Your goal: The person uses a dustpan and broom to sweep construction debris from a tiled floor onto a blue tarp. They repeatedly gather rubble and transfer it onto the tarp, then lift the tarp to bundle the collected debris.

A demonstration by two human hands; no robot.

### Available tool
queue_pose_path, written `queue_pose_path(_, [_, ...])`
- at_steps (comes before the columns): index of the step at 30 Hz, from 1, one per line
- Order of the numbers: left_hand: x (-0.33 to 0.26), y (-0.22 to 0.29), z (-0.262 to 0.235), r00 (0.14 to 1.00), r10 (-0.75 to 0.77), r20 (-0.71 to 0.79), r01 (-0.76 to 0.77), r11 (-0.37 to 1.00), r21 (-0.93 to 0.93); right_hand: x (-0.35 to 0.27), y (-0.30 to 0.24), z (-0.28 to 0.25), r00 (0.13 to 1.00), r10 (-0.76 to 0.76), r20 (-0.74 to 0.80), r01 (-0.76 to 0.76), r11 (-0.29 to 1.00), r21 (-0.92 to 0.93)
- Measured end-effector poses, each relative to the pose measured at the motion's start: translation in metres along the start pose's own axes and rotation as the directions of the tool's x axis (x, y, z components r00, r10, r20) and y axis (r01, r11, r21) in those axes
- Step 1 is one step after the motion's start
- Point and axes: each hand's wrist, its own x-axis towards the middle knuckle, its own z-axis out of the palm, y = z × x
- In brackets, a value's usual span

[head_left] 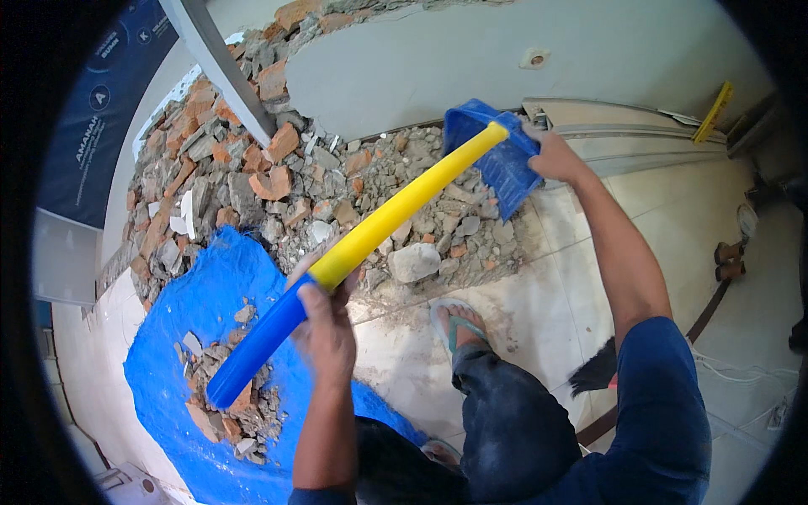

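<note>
A dustpan (pixel 509 172) with a blue pan and a long yellow-and-blue handle slants across the middle of the view. My left hand (pixel 328 324) is wrapped round the handle near where yellow meets blue. At the far end my right hand (pixel 555 157) grips the rim of the pan beside the handle's base. Beneath the pan lies a heap of rubble (pixel 337 177), made of broken brick, mortar and grey chunks. The handle's blue end hangs over a blue tarp (pixel 160 370), which carries a smaller heap of debris (pixel 198 345). The pan's inside is only partly visible.
A grey upright post (pixel 223 71) stands in the rubble. Behind it is a grey wall (pixel 421 76), with long pale panels (pixel 623 126) at its foot. A dark-bristled broom (pixel 593 366) lies near my right elbow. My sandalled foot (pixel 459 324) stands on tiles near the rubble.
</note>
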Motion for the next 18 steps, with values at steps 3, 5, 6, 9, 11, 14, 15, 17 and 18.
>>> queue_pose_path(3, [-0.012, 0.033, -0.027, 0.999, 0.027, -0.019, -0.026, 1.000, 0.008, -0.027, -0.043, 0.012, 0.997, -0.008, -0.081, 0.009, 1.000, 0.005])
queue_pose_path(5, [-0.017, 0.052, -0.047, 0.999, 0.040, 0.013, -0.039, 0.997, -0.064, -0.041, -0.070, 0.021, 0.981, -0.054, -0.188, 0.061, 0.997, 0.036])
queue_pose_path(6, [-0.018, 0.058, -0.055, 0.996, 0.064, 0.067, -0.055, 0.992, -0.117, -0.045, -0.080, 0.024, 0.978, 0.002, -0.210, -0.006, 1.000, -0.020])
queue_pose_path(9, [-0.017, 0.049, -0.063, 0.987, -0.162, -0.025, 0.157, 0.979, -0.132, -0.044, -0.085, 0.020, 0.951, 0.057, -0.305, -0.089, 0.992, -0.092])
queue_pose_path(11, [-0.007, 0.022, -0.054, 0.959, -0.285, 0.000, 0.277, 0.932, -0.236, -0.035, -0.068, 0.012, 0.923, 0.137, -0.360, -0.195, 0.972, -0.130])
queue_pose_path(14, [0.020, -0.031, -0.027, 0.895, -0.438, 0.084, 0.427, 0.785, -0.449, -0.017, -0.019, 0.000, 0.893, 0.150, -0.424, -0.256, 0.945, -0.205])
queue_pose_path(15, [0.031, -0.048, -0.017, 0.865, -0.498, 0.068, 0.455, 0.718, -0.527, -0.013, -0.002, 0.003, 0.883, 0.164, -0.440, -0.287, 0.930, -0.230])
queue_pose_path(17, [0.052, -0.075, -0.001, 0.839, -0.539, 0.080, 0.472, 0.646, -0.600, -0.010, 0.027, 0.019, 0.858, 0.255, -0.446, -0.389, 0.889, -0.242])
queue_pose_path(18, [0.062, -0.086, 0.005, 0.829, -0.551, 0.093, 0.478, 0.613, -0.630, -0.009, 0.039, 0.028, 0.847, 0.327, -0.420, -0.454, 0.856, -0.248])
